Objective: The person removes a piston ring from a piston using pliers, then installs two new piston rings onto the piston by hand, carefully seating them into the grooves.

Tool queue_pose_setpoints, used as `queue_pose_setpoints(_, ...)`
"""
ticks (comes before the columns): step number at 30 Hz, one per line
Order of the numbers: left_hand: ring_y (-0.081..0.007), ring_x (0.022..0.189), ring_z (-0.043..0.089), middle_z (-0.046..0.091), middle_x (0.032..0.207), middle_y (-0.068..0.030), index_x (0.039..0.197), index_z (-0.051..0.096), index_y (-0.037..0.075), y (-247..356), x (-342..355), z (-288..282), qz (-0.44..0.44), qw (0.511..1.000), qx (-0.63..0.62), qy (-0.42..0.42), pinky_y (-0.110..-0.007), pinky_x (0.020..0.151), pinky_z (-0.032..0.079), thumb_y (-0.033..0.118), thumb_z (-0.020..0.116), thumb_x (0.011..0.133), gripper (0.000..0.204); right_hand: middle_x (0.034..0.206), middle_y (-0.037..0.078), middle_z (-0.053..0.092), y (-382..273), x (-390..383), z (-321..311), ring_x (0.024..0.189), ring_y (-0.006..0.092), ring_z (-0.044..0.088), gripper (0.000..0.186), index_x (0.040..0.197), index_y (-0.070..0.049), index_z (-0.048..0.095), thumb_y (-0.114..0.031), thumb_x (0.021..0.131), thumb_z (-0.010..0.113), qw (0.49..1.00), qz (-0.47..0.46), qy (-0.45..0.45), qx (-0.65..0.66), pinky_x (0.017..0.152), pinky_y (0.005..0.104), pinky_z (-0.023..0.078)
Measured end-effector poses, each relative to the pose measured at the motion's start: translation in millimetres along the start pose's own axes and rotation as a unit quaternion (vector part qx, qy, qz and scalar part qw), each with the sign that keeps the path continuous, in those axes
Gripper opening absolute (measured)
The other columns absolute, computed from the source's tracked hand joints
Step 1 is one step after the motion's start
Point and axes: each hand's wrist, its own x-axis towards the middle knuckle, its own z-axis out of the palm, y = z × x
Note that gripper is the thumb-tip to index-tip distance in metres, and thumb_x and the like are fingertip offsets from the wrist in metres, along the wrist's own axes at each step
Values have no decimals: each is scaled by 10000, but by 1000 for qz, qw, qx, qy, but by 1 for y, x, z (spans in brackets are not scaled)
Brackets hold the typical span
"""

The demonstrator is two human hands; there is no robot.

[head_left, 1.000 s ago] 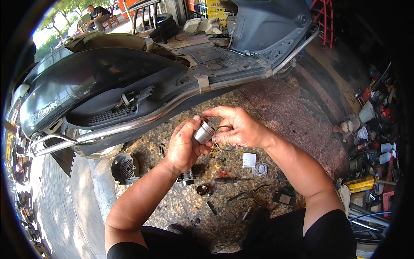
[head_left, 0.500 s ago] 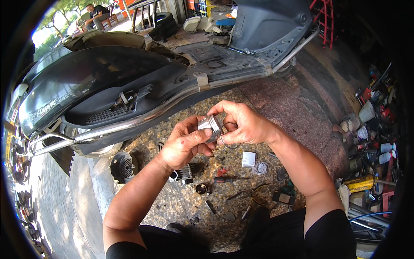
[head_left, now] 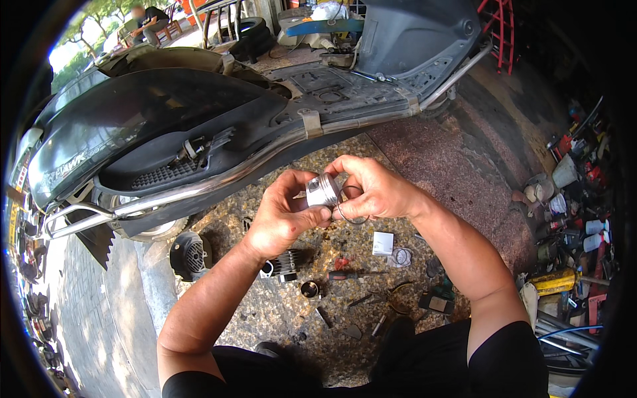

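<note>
Between my hands, above the ground, is a silver piston with grooves round one end. My left hand is closed on it, thumb on the near side and fingers on the far side. My right hand pinches a thin dark piston ring by the grooved end. The ring hangs partly below the right fingers, and how much of it sits in a groove I cannot tell. On the ground under my hands lie a finned cylinder, a white packet and a small clear bag with rings.
A dark scooter with a metal side rail spans the far side. A black perforated cover, a screwdriver, pliers and a round black cup lie nearby. Clutter with a yellow case lines the right. A person sits far left.
The piston has turned in my left hand, so more of its smooth side and pin hole shows. My left thumb has shifted toward its lower edge. The right hand keeps its pinch on the ring.
</note>
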Motion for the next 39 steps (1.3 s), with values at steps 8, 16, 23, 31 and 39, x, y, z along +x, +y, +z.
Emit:
queue_pose_setpoints(8, -211, 972, 677, 632, 1111, -126, 1279, 496, -9, -5, 4, -11, -20, 999, -49, 1, -343, 847, 607, -71, 701, 823, 504, 763, 30, 618, 8, -4, -9, 552, 46, 540, 451, 1238, 31, 511, -96, 875, 748, 998, 15, 43, 54, 422, 201, 406)
queue_pose_setpoints(16, -271, 975, 689, 626, 1166, -186, 1333, 495, -4, 3, 1, -18, -53, 977, -185, -91, -370, 839, 624, -18, 668, 799, 562, 746, 23, 607, 20, 7, -8, 479, 35, 478, 170, 1034, 13, 589, -113, 947, 663, 985, 7, 170, 28, 402, 215, 378)
queue_pose_setpoints(23, -248, 992, 676, 640, 1129, -137, 1319, 505, -29, 3, 0, -14, -39, 987, -121, -99, -372, 819, 620, -13, 750, 734, 634, 711, 4, 597, 15, 13, 7, 485, 19, 473, 80, 991, -20, 567, -87, 977, 607, 983, -70, 172, -5, 394, 180, 349)
queue_pose_setpoints(31, -197, 871, 623, 599, 1132, -132, 1365, 459, -37, -9, -12, -26, 30, 995, 91, 2, -284, 680, 551, 240, 726, 700, 769, 644, 134, 634, 38, 22, -11, 469, 180, 625, 147, 824, 66, 645, -72, 861, 679, 984, -92, 131, 83, 394, 332, 510)
queue_pose_setpoints(39, -181, 1101, 546, 482, 1380, -110, 1525, 309, 20, -22, 14, -81, -2, 990, 127, -64, -284, 889, 466, 261, 691, 892, 777, 701, 234, 631, 66, 71, -21, 589, 320, 704, 110, 838, 114, 610, 97, 805, 714, 974, -54, 141, 170, 468, 420, 614)
